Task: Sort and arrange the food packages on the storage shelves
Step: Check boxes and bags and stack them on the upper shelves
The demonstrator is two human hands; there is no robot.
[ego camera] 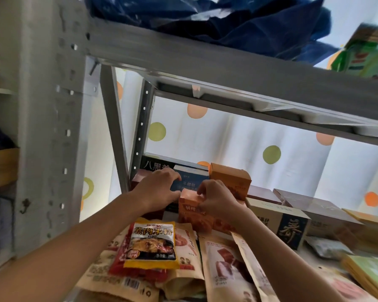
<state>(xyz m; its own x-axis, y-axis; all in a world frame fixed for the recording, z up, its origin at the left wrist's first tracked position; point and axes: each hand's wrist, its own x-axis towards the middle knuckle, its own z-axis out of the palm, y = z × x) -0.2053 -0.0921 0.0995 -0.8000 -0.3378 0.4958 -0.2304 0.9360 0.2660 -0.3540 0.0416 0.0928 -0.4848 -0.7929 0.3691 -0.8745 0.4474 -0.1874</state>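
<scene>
Orange carton [191, 211], 1 small cardboard box with a matte face and printed characters, stands upright near the middle of the shelf, in front of the back row of boxes. 2 hands meet on it: the right hand [218, 200] pinches its top edge with curled fingers, and the left hand [156, 190] lies at its 9 o'clock side, thumb against the carton's upper corner, fingers bent over the blue box [189, 182] behind (whether they grip that box, I cannot tell).

At 12 o'clock of the carton stands that 1 blue box, with 1 black box [154, 164] bearing pale characters behind it. At 1 o'clock sits 1 more orange box [231, 178], square-edged with a folded top. At 3 o'clock lies 1 long cream box [273, 216] with a dark end panel and gold lettering, and beyond it 1 dull brown box [310, 203].

At 6 o'clock lie soft pouches: 1 glossy yellow packet [152, 245] with a food picture rests on 1 red packet [127, 269], both lying over kraft-paper pouches [223, 267], at least 3, flat and creased.

Grey metal shelf frame [205, 64], perforated on its upright, crosses overhead; crumpled dark blue bag [238, 25] lies on top. Behind hangs a white curtain [238, 138] with orange and green dots.
</scene>
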